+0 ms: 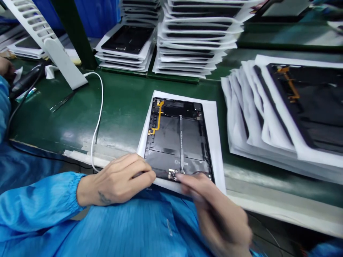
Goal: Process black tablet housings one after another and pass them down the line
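Note:
An opened tablet (171,142) lies on a white foam sheet (215,142), its black inner side up. It has an orange flex cable (159,119), a long grey ribbon cable (181,142) and a small circuit board (172,174) at the near edge. My left hand (120,180) is at the near left corner, closed, with thumb and forefinger at the tablet's edge. My right hand (219,210) reaches over the near right part; its forefinger tip touches down beside the small board, where the ribbon ends. Its other fingers are curled and blurred, and anything inside them is hidden.
Foam-layered stacks of tablets stand at the back (193,39) and on the right (268,117). A white slatted stand (59,60), a white cable (102,96) and tweezers (63,101) are on the green bench at left. Another person's sleeve (3,107) shows at the left edge.

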`<state>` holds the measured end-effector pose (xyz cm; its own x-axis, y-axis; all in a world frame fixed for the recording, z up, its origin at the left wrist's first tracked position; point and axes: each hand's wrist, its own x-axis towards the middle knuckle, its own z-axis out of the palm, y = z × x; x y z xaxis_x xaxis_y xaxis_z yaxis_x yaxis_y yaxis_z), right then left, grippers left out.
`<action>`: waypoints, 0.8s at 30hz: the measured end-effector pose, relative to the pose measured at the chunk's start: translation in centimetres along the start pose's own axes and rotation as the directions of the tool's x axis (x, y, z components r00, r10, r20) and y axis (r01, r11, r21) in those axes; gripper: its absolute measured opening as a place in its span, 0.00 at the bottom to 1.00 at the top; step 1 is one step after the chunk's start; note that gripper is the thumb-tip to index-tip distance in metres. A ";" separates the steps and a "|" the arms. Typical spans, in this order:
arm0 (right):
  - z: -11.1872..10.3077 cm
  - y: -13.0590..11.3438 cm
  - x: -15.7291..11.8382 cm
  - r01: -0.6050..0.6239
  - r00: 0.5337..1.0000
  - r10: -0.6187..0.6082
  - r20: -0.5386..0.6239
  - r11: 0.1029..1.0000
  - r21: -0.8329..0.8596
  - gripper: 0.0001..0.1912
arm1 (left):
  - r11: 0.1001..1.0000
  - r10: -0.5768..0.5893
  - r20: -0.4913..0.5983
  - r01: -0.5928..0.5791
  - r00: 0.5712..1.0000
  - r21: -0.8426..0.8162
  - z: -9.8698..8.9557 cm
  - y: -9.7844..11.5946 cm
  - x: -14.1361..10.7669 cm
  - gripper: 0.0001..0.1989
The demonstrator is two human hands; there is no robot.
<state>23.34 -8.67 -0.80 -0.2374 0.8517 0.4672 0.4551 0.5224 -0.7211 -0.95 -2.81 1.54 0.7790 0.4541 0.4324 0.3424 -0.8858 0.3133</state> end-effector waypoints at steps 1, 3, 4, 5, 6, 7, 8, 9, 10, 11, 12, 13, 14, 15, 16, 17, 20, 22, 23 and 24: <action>0.5 -0.1 0.5 0.046 0.998 -0.043 0.035 0.994 -0.097 0.22 | 1.000 -0.011 -0.006 0.011 1.000 -0.020 0.1 0.0 0.0 0.10; 1.7 -0.2 1.6 0.147 0.988 -0.130 0.083 0.954 -0.263 0.20 | 0.998 -0.032 -0.029 0.030 0.999 -0.054 0.3 0.0 -0.1 0.09; 2.3 -0.2 2.2 0.188 0.982 -0.168 0.089 0.931 -0.312 0.18 | 0.997 -0.037 -0.046 0.034 0.998 -0.066 0.4 0.0 -0.2 0.09; 2.8 -0.2 2.6 0.218 0.976 -0.202 0.083 0.916 -0.338 0.16 | 0.996 -0.045 -0.065 0.040 0.997 -0.074 0.5 0.1 -0.2 0.08; 3.2 -0.1 2.9 0.238 0.971 -0.226 0.075 0.909 -0.341 0.15 | 0.995 -0.064 -0.088 0.057 0.994 -0.082 0.6 0.1 -0.3 0.08; 3.6 0.0 3.1 0.243 0.970 -0.234 0.068 0.915 -0.322 0.15 | 0.992 -0.092 -0.117 0.082 0.989 -0.093 0.7 0.2 -0.3 0.08; 3.8 0.1 3.2 0.232 0.973 -0.224 0.060 0.930 -0.286 0.15 | 0.987 -0.130 -0.152 0.114 0.980 -0.111 0.8 0.2 -0.3 0.08; 4.0 0.3 3.2 0.207 0.978 -0.200 0.054 0.948 -0.241 0.14 | 0.979 -0.175 -0.188 0.151 0.967 -0.134 0.9 0.3 -0.3 0.08; 4.1 0.5 3.1 0.176 0.984 -0.169 0.052 0.965 -0.195 0.13 | 0.969 -0.221 -0.218 0.189 0.950 -0.159 0.9 0.3 -0.2 0.08; 4.1 0.6 3.1 0.147 0.989 -0.140 0.054 0.977 -0.155 0.13 | 0.959 -0.258 -0.238 0.218 0.936 -0.181 1.0 0.4 -0.2 0.07; 4.1 0.7 3.0 0.126 0.991 -0.119 0.059 0.984 -0.126 0.12 | 0.952 -0.278 -0.248 0.233 0.928 -0.197 1.0 0.4 -0.1 0.06; 4.1 0.8 3.0 0.114 0.992 -0.108 0.059 0.988 -0.108 0.12 | 0.949 -0.287 -0.249 0.239 0.925 -0.205 1.0 0.4 -0.1 0.06; 4.1 0.9 2.9 0.111 0.993 -0.106 0.055 0.989 -0.099 0.12 | 0.948 -0.288 -0.246 0.240 0.926 -0.207 1.1 0.4 0.0 0.05; 4.1 0.9 3.0 0.112 0.993 -0.107 0.053 0.989 -0.095 0.13 | 0.950 -0.283 -0.242 0.235 0.928 -0.208 1.1 0.3 0.0 0.05; 4.1 0.9 3.0 0.114 0.993 -0.109 0.051 0.989 -0.093 0.12 | 0.951 -0.277 -0.240 0.229 0.930 -0.208 1.1 0.3 0.1 0.05; 4.1 0.8 3.1 0.116 0.993 -0.112 0.048 0.989 -0.093 0.12 | 0.951 -0.273 -0.240 0.225 0.932 -0.211 1.1 0.3 0.2 0.05; 4.1 0.7 3.2 0.127 0.991 -0.122 0.052 0.988 -0.093 0.11 | 0.954 -0.258 -0.233 0.210 0.937 -0.215 1.1 0.3 0.2 0.06; 4.0 0.6 3.1 0.142 0.990 -0.138 0.042 0.984 -0.106 0.12 | 0.960 -0.243 -0.232 0.200 0.942 -0.193 1.0 0.3 0.2 0.06; 3.9 0.7 3.0 0.157 0.987 -0.155 0.031 0.980 -0.120 0.12 | 0.964 -0.237 -0.227 0.200 0.945 -0.173 0.9 0.2 0.2 0.05; 3.8 0.7 2.9 0.179 0.984 -0.178 0.019 0.974 -0.137 0.12 | 0.968 -0.233 -0.217 0.204 0.948 -0.147 0.8 0.2 0.2 0.05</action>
<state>19.68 -5.62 -1.91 -0.3312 0.7456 0.5782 0.5185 0.6558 -0.5487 -0.31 -2.94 0.96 0.5448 0.6573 0.5208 0.4133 -0.7508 0.5153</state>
